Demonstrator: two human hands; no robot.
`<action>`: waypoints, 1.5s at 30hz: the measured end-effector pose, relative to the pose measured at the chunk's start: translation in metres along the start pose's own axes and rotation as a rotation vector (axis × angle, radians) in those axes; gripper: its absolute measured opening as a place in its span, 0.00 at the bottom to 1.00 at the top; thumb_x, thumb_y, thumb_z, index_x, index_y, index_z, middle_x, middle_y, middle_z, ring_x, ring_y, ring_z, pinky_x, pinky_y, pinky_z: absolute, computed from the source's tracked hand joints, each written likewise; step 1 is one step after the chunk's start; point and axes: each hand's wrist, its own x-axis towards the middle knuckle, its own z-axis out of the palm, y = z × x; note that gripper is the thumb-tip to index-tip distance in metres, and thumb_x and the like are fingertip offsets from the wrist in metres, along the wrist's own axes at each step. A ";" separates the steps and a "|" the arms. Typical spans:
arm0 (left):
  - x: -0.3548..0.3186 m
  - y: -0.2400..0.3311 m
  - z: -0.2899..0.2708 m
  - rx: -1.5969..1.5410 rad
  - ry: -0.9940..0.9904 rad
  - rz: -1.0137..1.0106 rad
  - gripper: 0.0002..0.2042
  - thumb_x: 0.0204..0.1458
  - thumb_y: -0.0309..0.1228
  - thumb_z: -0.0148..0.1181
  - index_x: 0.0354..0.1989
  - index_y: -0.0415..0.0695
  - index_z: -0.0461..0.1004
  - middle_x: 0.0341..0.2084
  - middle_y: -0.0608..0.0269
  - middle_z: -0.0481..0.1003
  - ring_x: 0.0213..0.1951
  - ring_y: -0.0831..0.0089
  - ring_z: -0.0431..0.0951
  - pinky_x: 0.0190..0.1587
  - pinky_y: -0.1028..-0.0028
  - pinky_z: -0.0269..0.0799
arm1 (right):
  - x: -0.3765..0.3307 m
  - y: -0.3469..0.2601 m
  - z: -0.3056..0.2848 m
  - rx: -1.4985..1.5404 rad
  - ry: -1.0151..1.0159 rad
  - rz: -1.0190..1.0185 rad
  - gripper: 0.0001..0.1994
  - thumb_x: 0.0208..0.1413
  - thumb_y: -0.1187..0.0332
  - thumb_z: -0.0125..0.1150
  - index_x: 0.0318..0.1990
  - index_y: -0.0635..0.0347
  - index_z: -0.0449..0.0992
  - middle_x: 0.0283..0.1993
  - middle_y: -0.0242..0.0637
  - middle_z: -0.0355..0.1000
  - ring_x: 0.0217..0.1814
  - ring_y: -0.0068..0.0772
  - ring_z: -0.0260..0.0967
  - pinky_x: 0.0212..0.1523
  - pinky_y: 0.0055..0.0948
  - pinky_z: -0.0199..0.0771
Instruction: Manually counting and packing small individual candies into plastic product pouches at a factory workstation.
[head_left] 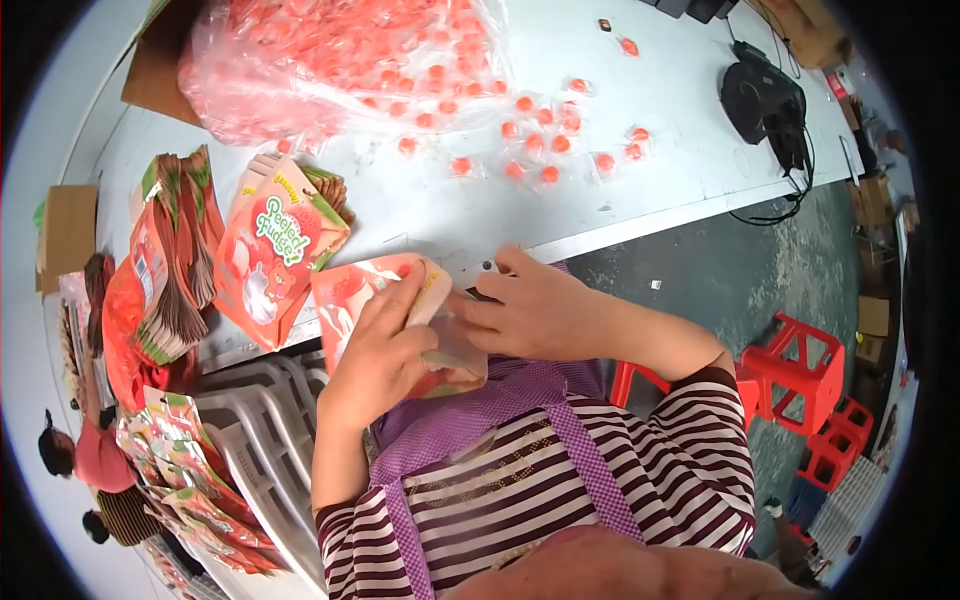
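Note:
A pink and red printed pouch [345,285] lies tilted against my front, at the table's near edge. My left hand [375,355] grips it, fingers lying bent across its printed face. My right hand [535,305] is at the pouch's right side, its fingers curled and their tips at the pouch's edge. Something small and dark shows between thumb and fingers; I cannot make out what it is. Left of the held pouch, a stack of flat matching pouches [275,250] rests on the table. Farther left stand more bundled pouches [180,250].
A large clear bag of red wrapped candies [340,70] lies at the back, with loose candies [535,143] scattered beside it. A black device with cables [765,100] sits at right. Filled pouches [200,480] lie by a grey crate [260,420]. Red stools [795,370] stand right.

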 end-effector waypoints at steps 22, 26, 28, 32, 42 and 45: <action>0.017 -0.011 -0.027 0.462 0.468 0.049 0.08 0.39 0.21 0.61 0.28 0.37 0.68 0.46 0.48 0.72 0.49 0.48 0.71 0.52 0.58 0.65 | -0.094 0.088 0.013 -0.020 0.648 0.782 0.14 0.46 0.79 0.59 0.43 0.62 0.72 0.44 0.41 0.73 0.47 0.42 0.67 0.50 0.33 0.65; 0.039 -0.077 0.007 0.526 0.452 -0.002 0.07 0.40 0.18 0.59 0.29 0.36 0.68 0.55 0.49 0.66 0.58 0.47 0.62 0.59 0.56 0.56 | -0.119 0.123 0.028 -0.162 0.475 0.995 0.12 0.52 0.74 0.56 0.44 0.58 0.73 0.51 0.42 0.68 0.55 0.41 0.61 0.56 0.36 0.58; 0.042 -0.096 0.020 0.450 0.417 -0.046 0.07 0.40 0.17 0.58 0.29 0.36 0.68 0.57 0.49 0.63 0.60 0.47 0.59 0.60 0.55 0.54 | -0.128 0.133 0.040 -0.101 0.349 1.030 0.12 0.53 0.71 0.55 0.46 0.57 0.73 0.53 0.41 0.66 0.57 0.41 0.58 0.58 0.38 0.54; 0.045 -0.106 0.029 0.343 0.553 -0.026 0.06 0.42 0.18 0.57 0.28 0.36 0.67 0.58 0.48 0.62 0.61 0.44 0.56 0.60 0.53 0.53 | -0.140 0.140 0.047 -0.102 0.294 1.027 0.13 0.52 0.69 0.55 0.46 0.56 0.72 0.50 0.42 0.67 0.56 0.43 0.59 0.57 0.37 0.55; 0.049 -0.115 0.030 0.344 0.555 -0.001 0.07 0.42 0.19 0.57 0.29 0.37 0.66 0.58 0.49 0.62 0.61 0.44 0.55 0.61 0.50 0.51 | -0.075 0.113 0.048 -0.138 0.176 0.863 0.14 0.53 0.62 0.54 0.48 0.44 0.73 0.47 0.37 0.61 0.52 0.37 0.54 0.57 0.38 0.43; 0.049 -0.115 0.030 0.343 0.560 0.005 0.07 0.42 0.19 0.57 0.29 0.38 0.66 0.58 0.50 0.62 0.61 0.44 0.55 0.61 0.50 0.51 | -0.073 0.111 0.051 -0.150 0.249 0.867 0.12 0.53 0.62 0.54 0.46 0.45 0.75 0.45 0.38 0.61 0.51 0.38 0.54 0.56 0.38 0.44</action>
